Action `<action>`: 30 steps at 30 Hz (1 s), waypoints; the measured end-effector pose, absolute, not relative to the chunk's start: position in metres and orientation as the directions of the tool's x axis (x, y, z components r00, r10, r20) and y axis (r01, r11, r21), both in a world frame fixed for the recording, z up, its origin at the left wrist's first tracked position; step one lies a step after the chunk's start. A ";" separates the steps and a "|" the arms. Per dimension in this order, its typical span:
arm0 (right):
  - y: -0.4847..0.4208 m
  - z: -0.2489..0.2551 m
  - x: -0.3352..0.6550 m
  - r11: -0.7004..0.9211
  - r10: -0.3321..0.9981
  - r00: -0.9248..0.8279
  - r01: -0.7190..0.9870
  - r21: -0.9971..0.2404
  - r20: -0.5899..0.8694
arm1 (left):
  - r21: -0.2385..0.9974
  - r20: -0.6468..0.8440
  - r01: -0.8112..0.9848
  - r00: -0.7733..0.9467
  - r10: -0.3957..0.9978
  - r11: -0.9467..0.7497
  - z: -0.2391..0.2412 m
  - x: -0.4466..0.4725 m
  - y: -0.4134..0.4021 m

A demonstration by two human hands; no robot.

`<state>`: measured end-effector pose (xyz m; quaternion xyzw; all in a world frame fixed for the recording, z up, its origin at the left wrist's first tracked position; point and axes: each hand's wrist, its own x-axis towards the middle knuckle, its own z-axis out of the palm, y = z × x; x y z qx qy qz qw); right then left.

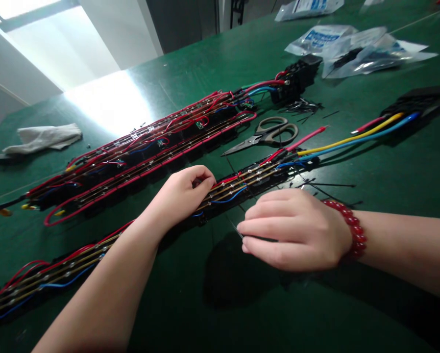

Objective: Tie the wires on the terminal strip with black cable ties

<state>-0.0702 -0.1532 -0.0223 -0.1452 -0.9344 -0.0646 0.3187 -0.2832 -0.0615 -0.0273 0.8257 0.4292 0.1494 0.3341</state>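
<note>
Long, narrow black strip with brass-coloured rods and red and blue wires [256,176] lies slantwise across the green tabletop [190,73], its near-left end running out of view. We rest our left hand [185,193] on it, thumb and fingers curled narrowly at the far edge; we cannot tell what, if anything, sits between those fingertips. Our right hand [293,228], above a red beaded bracelet [352,230] at the wrist, is just off the strip's near edge, pinching a thin dark strand [239,232] between fingertips.

Beyond the strip, a band of green surface separates us from a wider black assembly bundled with red wires [157,142], roughly parallel to it. Black-handled metal scissors [258,138] lie within that band, narrowing it near our strip's right end. There, a yellow cable [355,137] runs out rightward towards a flat black connector block [407,105]. Clear plastic bags with blue print [378,54] lie well beyond, and a crumpled pale cloth [47,138] near the left side. Our widest open room is the dark stretch nearest us, below the right hand.
</note>
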 end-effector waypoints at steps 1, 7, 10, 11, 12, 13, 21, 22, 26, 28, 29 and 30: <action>-0.154 -0.020 -0.070 0.951 0.198 -0.778 0.299 0.075 0.596 | 0.676 -0.044 0.614 0.587 0.809 -0.408 -0.026 -0.283 -0.062; -0.160 -0.016 -0.072 0.931 0.164 -0.829 0.310 0.195 0.535 | 0.386 -0.157 0.749 0.628 0.762 -0.538 0.001 -0.298 -0.072; -0.163 -0.020 -0.073 0.933 0.162 -0.815 0.311 0.183 0.557 | 0.120 -0.325 0.782 0.613 0.720 -0.612 0.016 -0.306 -0.083; -0.163 -0.021 -0.074 0.932 0.168 -0.812 0.315 0.177 0.559 | 0.039 -0.356 0.789 0.584 0.729 -0.613 0.020 -0.307 -0.086; -0.164 -0.022 -0.074 0.931 0.176 -0.811 0.321 0.173 0.557 | -0.034 -0.379 0.795 0.550 0.744 -0.605 0.022 -0.306 -0.089; -0.164 -0.022 -0.074 0.931 0.179 -0.813 0.322 0.172 0.554 | -0.094 -0.378 0.798 0.524 0.763 -0.595 0.024 -0.305 -0.092; -0.166 -0.022 -0.074 0.928 0.164 -0.801 0.322 0.185 0.575 | -0.143 -0.318 0.781 0.546 0.775 -0.609 0.026 -0.295 -0.092; -0.166 -0.022 -0.074 0.929 0.163 -0.800 0.322 0.184 0.577 | -0.124 -0.297 0.784 0.555 0.777 -0.608 0.025 -0.294 -0.092; -0.165 -0.022 -0.074 0.936 0.150 -0.794 0.306 0.174 0.589 | -0.040 -0.182 0.791 0.595 0.783 -0.611 0.014 -0.287 -0.094; -0.164 -0.022 -0.074 0.937 0.145 -0.793 0.302 0.175 0.591 | 0.010 -0.104 0.788 0.613 0.784 -0.615 0.006 -0.282 -0.097; -0.164 -0.022 -0.075 0.936 0.145 -0.793 0.304 0.178 0.592 | 0.033 -0.068 0.785 0.619 0.782 -0.619 0.003 -0.280 -0.098; -0.164 -0.022 -0.075 0.934 0.142 -0.791 0.307 0.184 0.596 | 0.054 -0.040 0.782 0.623 0.781 -0.621 0.001 -0.279 -0.099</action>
